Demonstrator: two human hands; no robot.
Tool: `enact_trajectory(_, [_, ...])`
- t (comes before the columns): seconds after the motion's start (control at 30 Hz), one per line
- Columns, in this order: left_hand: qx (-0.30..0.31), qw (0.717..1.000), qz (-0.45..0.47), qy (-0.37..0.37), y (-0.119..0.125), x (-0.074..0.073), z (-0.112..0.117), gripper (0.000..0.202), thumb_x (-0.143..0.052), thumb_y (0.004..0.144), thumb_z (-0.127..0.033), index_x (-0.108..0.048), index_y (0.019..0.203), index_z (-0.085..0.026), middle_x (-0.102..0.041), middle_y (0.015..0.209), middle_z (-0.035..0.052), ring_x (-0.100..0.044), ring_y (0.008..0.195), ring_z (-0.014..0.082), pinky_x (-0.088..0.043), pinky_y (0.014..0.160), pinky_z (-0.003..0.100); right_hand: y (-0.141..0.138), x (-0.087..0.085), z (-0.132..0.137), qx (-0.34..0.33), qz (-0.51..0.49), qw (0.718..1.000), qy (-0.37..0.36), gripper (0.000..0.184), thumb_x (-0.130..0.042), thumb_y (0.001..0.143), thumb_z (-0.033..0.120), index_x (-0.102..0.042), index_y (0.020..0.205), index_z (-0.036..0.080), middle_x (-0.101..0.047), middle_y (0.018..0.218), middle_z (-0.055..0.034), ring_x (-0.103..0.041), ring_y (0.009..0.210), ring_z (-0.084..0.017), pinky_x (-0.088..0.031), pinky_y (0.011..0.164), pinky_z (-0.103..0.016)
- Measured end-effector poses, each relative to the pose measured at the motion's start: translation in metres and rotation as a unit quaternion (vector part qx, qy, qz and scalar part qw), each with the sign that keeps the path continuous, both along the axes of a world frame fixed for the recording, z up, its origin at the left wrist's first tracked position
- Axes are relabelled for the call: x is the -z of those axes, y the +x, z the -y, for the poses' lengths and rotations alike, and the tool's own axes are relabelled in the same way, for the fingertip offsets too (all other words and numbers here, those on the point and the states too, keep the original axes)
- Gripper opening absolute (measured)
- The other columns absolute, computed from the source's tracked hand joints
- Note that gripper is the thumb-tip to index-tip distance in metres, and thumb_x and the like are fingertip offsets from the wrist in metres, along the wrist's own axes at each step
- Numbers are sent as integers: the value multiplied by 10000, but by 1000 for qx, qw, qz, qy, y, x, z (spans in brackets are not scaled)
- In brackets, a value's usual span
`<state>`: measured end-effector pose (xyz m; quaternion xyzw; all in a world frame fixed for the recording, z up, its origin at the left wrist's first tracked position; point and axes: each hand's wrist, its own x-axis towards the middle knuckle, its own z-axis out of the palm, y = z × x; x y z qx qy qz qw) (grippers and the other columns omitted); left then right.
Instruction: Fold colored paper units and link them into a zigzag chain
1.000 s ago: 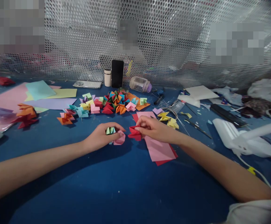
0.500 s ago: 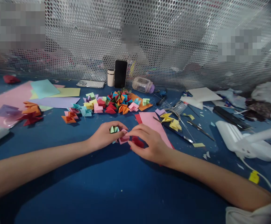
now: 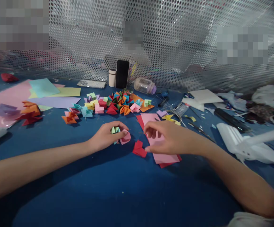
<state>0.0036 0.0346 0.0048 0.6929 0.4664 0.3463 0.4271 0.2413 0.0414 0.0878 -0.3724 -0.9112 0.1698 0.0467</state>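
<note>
Our left grip (image 3: pixel 107 136) pinches a pink fold (image 3: pixel 126 137); right grip (image 3: pixel 168 138), parted, flanks a red fold (image 3: pixel 139 150) opening upper-right; blue tabletop (image 3: pixel 87 189), mesh wall (image 3: pixel 165 47).

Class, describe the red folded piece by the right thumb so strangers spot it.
On the blue table, look between the left hand and the right hand. The red folded piece lies there, left of the pink sheet. Unlike the held pink folded piece, it rests on the table.

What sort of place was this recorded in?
Probably a paper-craft workspace, home or workshop unclear: folded paper pieces and coloured paper sheets lie on a blue table, with a dotted silvery panel behind.
</note>
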Motion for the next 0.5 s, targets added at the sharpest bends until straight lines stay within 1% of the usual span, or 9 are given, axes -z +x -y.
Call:
enact_trajectory(0.03, [-2, 1000, 1, 0, 0, 0, 0, 253, -594, 834, -409, -650, 921, -178, -673, 837, 13, -589, 607, 113, -459, 570, 215, 0, 2, 1, -8, 25, 999, -18, 397, -762, 652, 425, -589, 934, 205, -646, 793, -9, -594, 692, -163, -443, 592, -266])
enact_trajectory(0.1, [-3, 1000, 3, -1, 0, -1, 1, 242, -602, 828, -396, -650, 916, -176, -669, 838, 11, -589, 611, 113, -461, 576, 218, -4, 10, 4, -14, 41, 998, -44, 440, -778, 631, 414, -573, 964, 211, -654, 807, -3, -602, 701, -164, -438, 592, -261])
enact_trajectory(0.2, [-3, 1000, 6, -9, 1, -3, 1, 238, -609, 819, -385, -650, 921, -173, -658, 819, 3, -583, 594, 108, -459, 573, 221, -11, 24, 6, -11, 19, 999, -40, 349, -724, 698, 298, -572, 997, 204, -665, 808, 2, -613, 719, -156, -439, 617, -256])
enact_trajectory(0.27, [-3, 1000, 6, -11, 1, -3, 1, 236, -612, 817, -381, -650, 921, -173, -655, 805, -2, -577, 587, 105, -456, 571, 221, -14, 29, 6, -25, -6, 1000, -14, 271, -674, 722, 210, -601, 983, 196, -676, 809, 2, -622, 729, -151, -444, 648, -260])
enact_trajectory(0.33, [-3, 1000, 6, -9, 2, -3, 1, 231, -613, 815, -376, -650, 919, -173, -655, 799, -2, -578, 599, 107, -456, 579, 221, -14, 31, 6, -45, -29, 998, 24, 217, -636, 736, 161, -633, 952, 187, -690, 842, -9, -632, 765, -156, -456, 696, -275])
enact_trajectory(0.43, [-2, 1000, 7, -5, 2, -2, 0, 224, -609, 818, -370, -647, 919, -174, -658, 801, 1, -586, 618, 115, -461, 588, 222, -13, 28, 4, -58, -62, 993, 85, 203, -601, 766, 140, -663, 955, 181, -692, 901, -31, -637, 832, -169, -472, 756, -297])
enact_trajectory(0.5, [-2, 1000, 5, -3, 1, -1, 0, 223, -605, 820, -371, -647, 918, -176, -663, 820, 6, -592, 625, 117, -465, 584, 221, -13, 25, 5, -58, -81, 987, 124, 209, -593, 787, 152, -675, 975, 188, -681, 922, -43, -632, 840, -172, -484, 756, -302])
